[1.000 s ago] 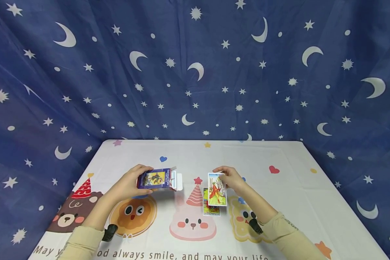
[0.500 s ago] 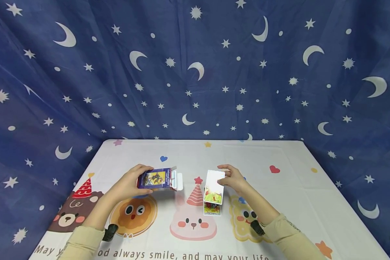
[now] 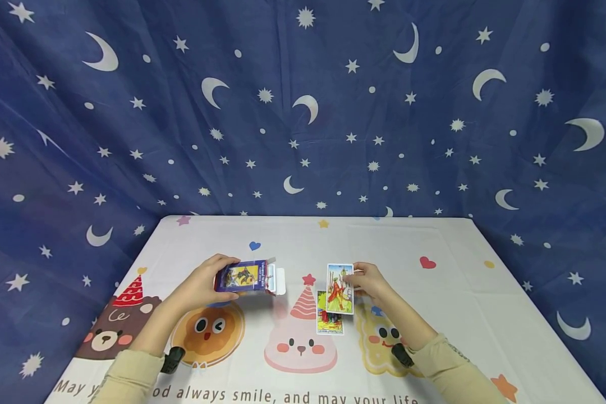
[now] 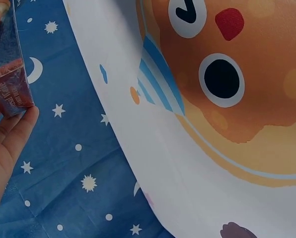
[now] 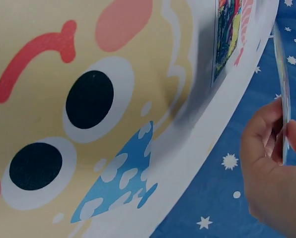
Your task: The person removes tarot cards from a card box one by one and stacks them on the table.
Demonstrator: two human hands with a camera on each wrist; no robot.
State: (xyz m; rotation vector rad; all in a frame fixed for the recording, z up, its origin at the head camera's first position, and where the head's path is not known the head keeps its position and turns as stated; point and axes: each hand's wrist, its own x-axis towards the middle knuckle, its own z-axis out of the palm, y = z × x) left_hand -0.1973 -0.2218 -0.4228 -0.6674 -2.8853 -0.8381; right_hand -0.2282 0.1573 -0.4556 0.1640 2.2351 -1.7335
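A blue tarot card box [image 3: 241, 276] with a picture on its face is gripped by my left hand [image 3: 202, 287]. Its white flap [image 3: 280, 281] hangs open at the right end, and pale contents show in the mouth. My right hand [image 3: 372, 281] pinches a tarot card [image 3: 338, 289] by its right edge, face toward the head camera. Seen nearly edge-on in the right wrist view, this card [image 5: 283, 84] stands between thumb and fingers. Below it a second tarot card [image 3: 329, 326] lies face up on the table, partly covered in the head view.
A white tablecloth [image 3: 283, 235] with cartoon faces, hearts, stars and printed lettering covers the table. Behind and at both sides hangs a dark blue curtain [image 3: 303, 151] with moons and stars. Black straps [image 3: 173, 359] show at the wrists.
The card in my right hand tipped into glare, then turned so its picture shows clearly again. That hand has shifted slightly right. My left hand and the box stay nearly still.
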